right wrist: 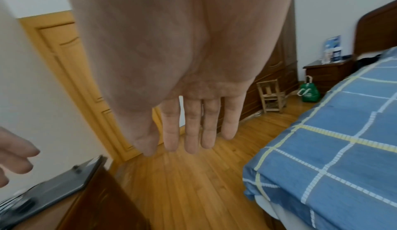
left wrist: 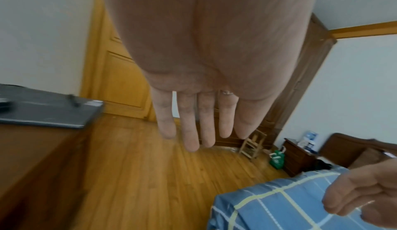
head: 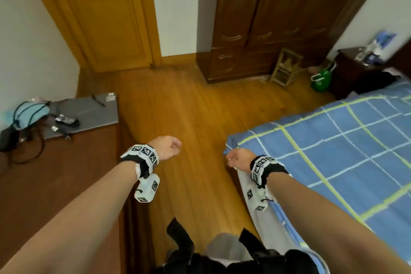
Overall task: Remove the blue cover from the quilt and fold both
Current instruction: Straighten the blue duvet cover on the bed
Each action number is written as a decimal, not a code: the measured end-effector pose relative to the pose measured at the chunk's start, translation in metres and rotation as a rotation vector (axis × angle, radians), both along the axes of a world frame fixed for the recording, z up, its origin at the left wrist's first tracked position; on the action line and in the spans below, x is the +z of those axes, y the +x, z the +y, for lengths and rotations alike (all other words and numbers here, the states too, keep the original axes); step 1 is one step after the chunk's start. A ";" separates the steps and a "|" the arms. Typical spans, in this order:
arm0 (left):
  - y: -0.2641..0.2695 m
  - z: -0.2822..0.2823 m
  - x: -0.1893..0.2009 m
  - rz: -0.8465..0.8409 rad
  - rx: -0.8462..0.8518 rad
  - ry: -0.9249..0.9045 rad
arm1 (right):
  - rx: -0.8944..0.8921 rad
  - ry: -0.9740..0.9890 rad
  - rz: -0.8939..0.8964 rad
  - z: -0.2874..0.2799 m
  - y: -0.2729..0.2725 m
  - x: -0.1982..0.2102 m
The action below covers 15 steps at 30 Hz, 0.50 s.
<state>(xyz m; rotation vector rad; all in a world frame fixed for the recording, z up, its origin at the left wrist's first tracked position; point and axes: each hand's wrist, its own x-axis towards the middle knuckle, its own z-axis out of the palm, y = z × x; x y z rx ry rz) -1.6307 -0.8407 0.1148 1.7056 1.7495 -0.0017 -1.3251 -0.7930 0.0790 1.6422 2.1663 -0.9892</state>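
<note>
At the far left we note a dark wooden cabinet [head: 66, 173] carrying a grey pad [head: 89, 113] with a light blue bag [head: 29, 113] and loose black straps lying on it. Our left hand [head: 165, 147] is held out over the wooden floor [head: 189, 107], touching nothing; the left wrist view shows its fingers [left wrist: 189, 123] straight and relaxed. A yellow-wood door [head: 100, 18] stands at the far wall, with a dark wardrobe [head: 278, 18] to its right. Our right hand [head: 239, 160] hangs just beside the near left corner of the blue cover [head: 344, 151]; its fingers [right wrist: 191, 125] extend loosely and grasp nothing. The cover, checked in white and yellow-green lines, lies spread flat on the bed at right. The quilt itself we cannot make out.
</note>
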 end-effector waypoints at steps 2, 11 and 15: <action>-0.001 0.066 0.003 0.008 -0.078 0.014 | -0.082 -0.021 -0.002 0.042 -0.005 -0.001; -0.059 0.358 -0.008 0.156 -0.206 0.045 | -0.185 -0.083 0.061 0.316 -0.081 -0.049; -0.100 0.479 0.007 0.190 -0.149 -0.096 | -0.145 -0.115 0.096 0.468 -0.130 -0.041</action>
